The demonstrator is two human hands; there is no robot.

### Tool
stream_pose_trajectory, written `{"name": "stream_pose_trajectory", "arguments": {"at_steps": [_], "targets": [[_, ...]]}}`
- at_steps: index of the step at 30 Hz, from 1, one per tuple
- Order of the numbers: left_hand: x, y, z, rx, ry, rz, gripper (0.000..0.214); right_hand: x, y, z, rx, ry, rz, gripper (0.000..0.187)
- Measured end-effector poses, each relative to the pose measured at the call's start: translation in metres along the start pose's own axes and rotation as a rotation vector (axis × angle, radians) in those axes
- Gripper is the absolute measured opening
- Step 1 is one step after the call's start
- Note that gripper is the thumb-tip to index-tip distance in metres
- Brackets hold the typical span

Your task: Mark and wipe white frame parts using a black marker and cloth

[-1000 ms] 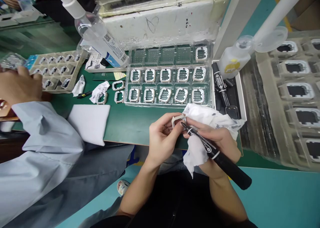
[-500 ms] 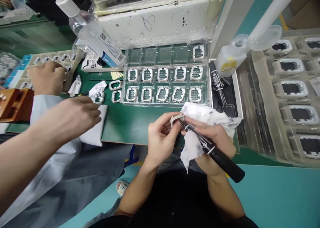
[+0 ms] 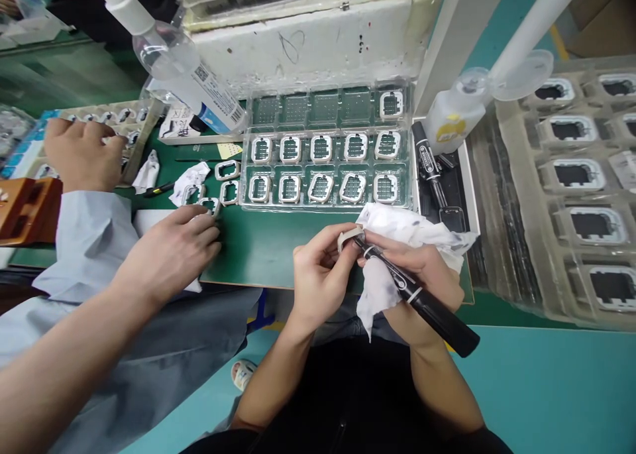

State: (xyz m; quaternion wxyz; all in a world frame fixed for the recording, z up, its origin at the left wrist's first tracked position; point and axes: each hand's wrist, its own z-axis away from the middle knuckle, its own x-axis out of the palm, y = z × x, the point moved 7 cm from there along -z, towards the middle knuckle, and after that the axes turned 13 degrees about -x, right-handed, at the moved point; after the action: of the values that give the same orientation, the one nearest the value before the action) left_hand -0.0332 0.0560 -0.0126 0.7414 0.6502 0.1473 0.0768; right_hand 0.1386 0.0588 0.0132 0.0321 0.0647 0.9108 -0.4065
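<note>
Moved since the earliest frame, left of the clear tray (image 3: 315, 106): a bare-armed hand (image 3: 171, 252) of a co-worker, now reached in close to the loose frames (image 3: 218, 171); also a sleeved hand (image 3: 82, 156), shifted right, now over the tan tray (image 3: 144, 132).

Held just in front of the clear tray, above the surface (image 3: 263, 242) edge: one pale frame (image 3: 352, 232). Beige-grey, thin-walled, corners rounded, middle open. Tipped up steeply, seen partly edge-on; lower part covered by fingers. Finish and any marks on the inner wall too small to tell.

Left hand (image 3: 318, 275): pinching the pale frame between thumb and fingers, near the front edge of the clear tray. Right hand (image 3: 433, 268): gripping a black marker (image 3: 447, 325) like a pen, tip at the frame opening; exact contact unclear. White cloth (image 3: 375, 291) bunched against the same hand, hanging below the marker.

Seated in the clear tray: similar frames, full front and middle rows, one at the right end of the back row. Right of the clear tray: spare marker (image 3: 424, 152), squeeze bottle (image 3: 454, 119). At its front right corner: crumpled cloth (image 3: 422, 232), dark-spotted. Behind left: pump bottle (image 3: 213, 103), leaning in view.
</note>
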Motion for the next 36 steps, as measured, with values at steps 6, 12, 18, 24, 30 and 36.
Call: {"name": "stream_pose_trajectory", "arguments": {"at_steps": [6, 12, 18, 24, 30, 36], "targets": [[-0.001, 0.002, 0.001, 0.066, 0.021, -0.054, 0.017, -0.002, 0.004, 0.002, -0.017, -0.023, -0.035, 0.025], [0.000, 0.000, -0.001, 0.031, -0.034, 0.064, 0.015, 0.000, 0.004, 0.003, 0.010, -0.009, -0.073, 0.025], [0.001, -0.003, -0.004, -0.073, -0.088, 0.209, 0.013, 0.000, 0.005, 0.005, 0.034, 0.013, -0.116, 0.025], [0.002, -0.006, -0.009, -0.168, -0.149, 0.310, 0.021, -0.003, 0.007, 0.007, 0.015, 0.027, -0.195, 0.032], [0.002, -0.009, -0.011, -0.203, -0.177, 0.357, 0.024, -0.004, 0.006, 0.005, 0.007, 0.026, -0.181, 0.029], [0.003, -0.010, -0.009, -0.215, -0.190, 0.354, 0.023, -0.004, 0.007, 0.006, 0.009, 0.026, -0.170, 0.029]]}}
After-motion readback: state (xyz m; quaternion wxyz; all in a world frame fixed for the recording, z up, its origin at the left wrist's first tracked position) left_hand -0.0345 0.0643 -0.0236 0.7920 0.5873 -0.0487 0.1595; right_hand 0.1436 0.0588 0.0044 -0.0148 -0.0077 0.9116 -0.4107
